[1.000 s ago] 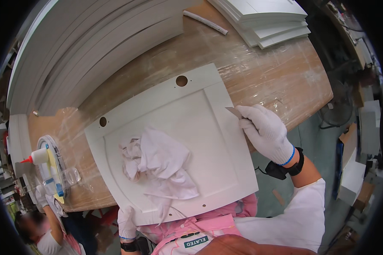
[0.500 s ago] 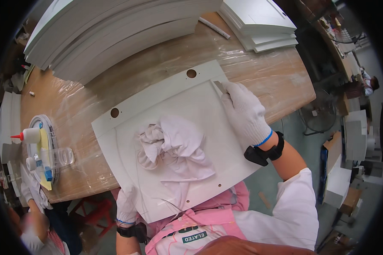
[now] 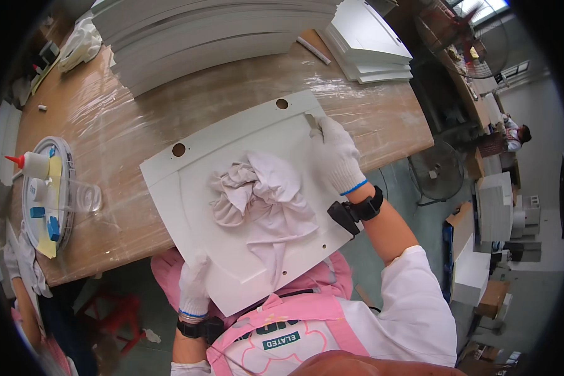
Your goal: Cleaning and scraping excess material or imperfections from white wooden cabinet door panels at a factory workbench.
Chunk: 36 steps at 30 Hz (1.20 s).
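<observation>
A white panel [image 3: 188, 207] with round holes near its far edge lies tilted over the table's near edge. On it rests a crumpled pale cloth [image 3: 276, 194], touched by neither hand. My right hand [image 3: 337, 153], in a white knit glove with a blue cuff hem, is closed around a small flat metal blade [image 3: 311, 121], which looks like a scraper. It is over the panel's far right edge, beside a groove. My left hand [image 3: 195, 285], gloved the same way, grips the panel's near left edge; some of its fingers are hidden.
Tall stacks of white panels [image 3: 219, 47] stand at the back, with a smaller stack [image 3: 370, 44] on the right. A round lid [image 3: 28, 207] at left holds a red-tipped glue bottle [image 3: 34, 165] and blue pieces. A floor fan [image 3: 435, 172] stands right; another person's arm [image 3: 25, 307] shows at lower left.
The whole view has shifted a little. My right hand, with the blade, now sits slightly further left along the panel's edge. My left hand keeps its grip, and the cloth remains on the panel.
</observation>
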Tool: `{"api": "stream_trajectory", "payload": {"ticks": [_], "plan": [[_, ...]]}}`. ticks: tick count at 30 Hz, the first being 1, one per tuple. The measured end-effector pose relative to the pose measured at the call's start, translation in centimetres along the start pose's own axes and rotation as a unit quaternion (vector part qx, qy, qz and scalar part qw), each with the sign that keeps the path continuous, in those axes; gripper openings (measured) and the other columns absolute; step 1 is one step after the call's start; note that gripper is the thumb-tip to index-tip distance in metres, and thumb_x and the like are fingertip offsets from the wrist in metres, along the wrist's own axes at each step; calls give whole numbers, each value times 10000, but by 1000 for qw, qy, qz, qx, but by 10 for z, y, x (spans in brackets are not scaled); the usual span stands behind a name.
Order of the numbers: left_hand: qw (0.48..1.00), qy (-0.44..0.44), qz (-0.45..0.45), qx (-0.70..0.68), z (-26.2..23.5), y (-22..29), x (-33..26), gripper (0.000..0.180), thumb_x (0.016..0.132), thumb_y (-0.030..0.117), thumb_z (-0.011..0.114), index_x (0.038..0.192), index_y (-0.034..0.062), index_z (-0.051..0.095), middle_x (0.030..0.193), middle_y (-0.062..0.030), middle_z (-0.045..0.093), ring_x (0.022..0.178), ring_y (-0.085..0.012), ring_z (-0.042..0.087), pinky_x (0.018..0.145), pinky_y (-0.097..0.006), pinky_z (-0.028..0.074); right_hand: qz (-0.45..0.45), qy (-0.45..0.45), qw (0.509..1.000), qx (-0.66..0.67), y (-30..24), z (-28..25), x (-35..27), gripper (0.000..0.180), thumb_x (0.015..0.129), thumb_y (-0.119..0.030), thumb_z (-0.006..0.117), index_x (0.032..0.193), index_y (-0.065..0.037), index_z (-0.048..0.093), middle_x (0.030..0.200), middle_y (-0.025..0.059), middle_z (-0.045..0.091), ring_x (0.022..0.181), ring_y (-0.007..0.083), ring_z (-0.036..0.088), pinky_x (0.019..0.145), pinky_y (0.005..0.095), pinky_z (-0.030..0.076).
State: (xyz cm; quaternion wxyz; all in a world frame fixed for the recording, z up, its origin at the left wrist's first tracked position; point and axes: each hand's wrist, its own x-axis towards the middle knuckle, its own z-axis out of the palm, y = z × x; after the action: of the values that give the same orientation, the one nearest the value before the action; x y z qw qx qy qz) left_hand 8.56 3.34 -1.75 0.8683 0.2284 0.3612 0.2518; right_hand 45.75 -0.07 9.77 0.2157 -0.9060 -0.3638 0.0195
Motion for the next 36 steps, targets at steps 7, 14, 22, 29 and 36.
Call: {"api": "stream_trajectory", "payload": {"ticks": [7,14,22,29,36], "plan": [[999,-9,33,37,20,11,-2,418,966,189,578,1308,-34,488,1193,-106,601,1040,-205,609,918,-340,504,-17,-22,999,-43,-1,23,4,301,913,-168,526,1184,-42,568,1126,229,615,1045,418,591,872,487,477],[1000,-8,27,13,18,11,0,423,945,164,612,1301,-30,491,1188,-98,597,1023,-194,607,890,-330,514,-24,19,998,-52,3,38,7,322,910,-148,520,1221,-68,549,1151,229,613,1012,427,600,861,496,486],[1000,7,13,13,16,11,-1,368,947,126,608,1275,-17,520,1140,-81,619,996,-180,613,863,-316,524,-33,-47,996,-63,4,31,9,328,912,-137,504,1229,-62,540,1152,243,607,1030,434,592,878,505,476],[1000,-6,10,-17,23,14,0,379,951,137,608,1283,-19,515,1162,-88,617,1007,-188,617,873,-325,525,-8,-14,999,-33,-2,29,10,325,909,-131,503,1222,-49,540,1139,241,606,1055,430,580,905,504,463],[1000,-14,14,-5,15,12,0,390,955,151,604,1291,-24,507,1183,-95,610,1025,-197,617,888,-331,525,-55,-23,997,-41,6,34,11,282,906,-118,506,1177,-54,550,1149,246,591,1020,435,587,869,508,476]]}}
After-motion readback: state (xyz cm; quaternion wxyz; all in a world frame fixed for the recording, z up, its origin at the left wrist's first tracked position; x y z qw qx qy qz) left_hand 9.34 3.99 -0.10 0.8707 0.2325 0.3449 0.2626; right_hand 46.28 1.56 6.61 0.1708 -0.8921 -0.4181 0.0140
